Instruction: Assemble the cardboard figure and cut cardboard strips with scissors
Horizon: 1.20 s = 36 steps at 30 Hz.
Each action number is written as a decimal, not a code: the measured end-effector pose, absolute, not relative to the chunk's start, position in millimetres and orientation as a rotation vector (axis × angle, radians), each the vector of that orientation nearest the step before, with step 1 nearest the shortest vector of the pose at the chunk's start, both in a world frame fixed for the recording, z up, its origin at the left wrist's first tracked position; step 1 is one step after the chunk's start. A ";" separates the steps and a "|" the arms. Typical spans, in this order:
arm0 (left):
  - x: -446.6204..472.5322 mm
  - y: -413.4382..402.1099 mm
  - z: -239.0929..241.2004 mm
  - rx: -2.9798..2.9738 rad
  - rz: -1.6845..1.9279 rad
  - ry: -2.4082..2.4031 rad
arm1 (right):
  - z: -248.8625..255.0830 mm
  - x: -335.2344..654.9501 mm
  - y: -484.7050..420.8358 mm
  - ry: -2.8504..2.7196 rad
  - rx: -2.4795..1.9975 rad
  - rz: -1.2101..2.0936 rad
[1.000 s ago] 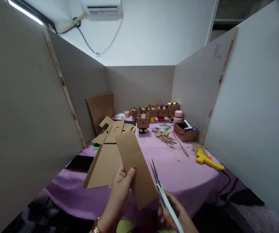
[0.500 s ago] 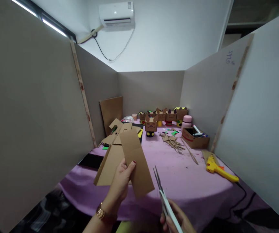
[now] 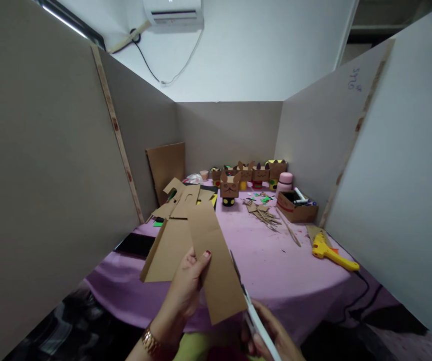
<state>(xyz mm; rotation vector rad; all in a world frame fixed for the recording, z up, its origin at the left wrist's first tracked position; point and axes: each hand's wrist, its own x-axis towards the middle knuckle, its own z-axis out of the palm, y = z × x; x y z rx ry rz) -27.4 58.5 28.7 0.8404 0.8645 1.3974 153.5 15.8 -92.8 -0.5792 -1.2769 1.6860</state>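
A long strip of brown cardboard (image 3: 218, 260) is held up over the table's front edge. My left hand (image 3: 192, 273) pinches its left side, thumb on top and fingers behind. In my right hand (image 3: 266, 328) are scissors (image 3: 254, 316) with white handles. Their blades lie along the right edge of the strip, near its lower right corner; part of one blade is hidden behind the cardboard. Beneath and to the left of the strip rests a larger folded cardboard sheet (image 3: 167, 250).
Cardboard offcuts (image 3: 186, 200) and a black flat object (image 3: 135, 245) lie left. Cardboard animal figures (image 3: 230, 188) stand at the back. Right are thin cardboard scraps (image 3: 263, 215), a box of markers (image 3: 294, 213) and a yellow glue gun (image 3: 332, 253) with its cord. Partition walls enclose the table.
The scissors have moved up against the right edge of the cardboard strip, where before they were apart from it. The strip has lowered slightly. The whole view has shifted a little.
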 end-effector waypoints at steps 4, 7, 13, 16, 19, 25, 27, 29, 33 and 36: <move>-23.1 52.2 26.9 0.836 1.423 0.870 | -86.7 154.0 13.6 -1.307 -0.623 1.575; -20.8 49.2 24.3 0.830 1.439 0.871 | -79.9 155.4 11.4 -1.364 -0.672 1.523; -18.6 46.8 22.1 0.818 1.464 0.870 | -69.7 156.0 8.2 -1.369 -0.708 1.396; -17.2 46.1 22.5 0.807 1.460 0.873 | -71.1 156.2 7.5 -1.373 -0.703 1.403; -15.8 45.6 22.8 0.781 1.446 0.872 | -73.7 156.8 7.5 -1.339 -0.675 1.364; -15.0 44.7 23.5 0.749 1.449 0.874 | -76.7 161.7 9.1 -1.470 -0.719 1.365; -15.0 43.9 24.6 0.759 1.443 0.878 | -76.1 162.8 9.2 -1.443 -0.744 1.358; -14.6 42.5 25.9 0.772 1.425 0.875 | -72.0 164.0 9.1 -1.425 -0.753 1.361; -12.4 38.8 27.4 0.772 1.385 0.880 | -56.7 167.2 9.3 -1.464 -0.731 1.441; -10.5 36.7 26.8 0.783 1.380 0.887 | -49.9 168.3 9.5 -1.438 -0.722 1.447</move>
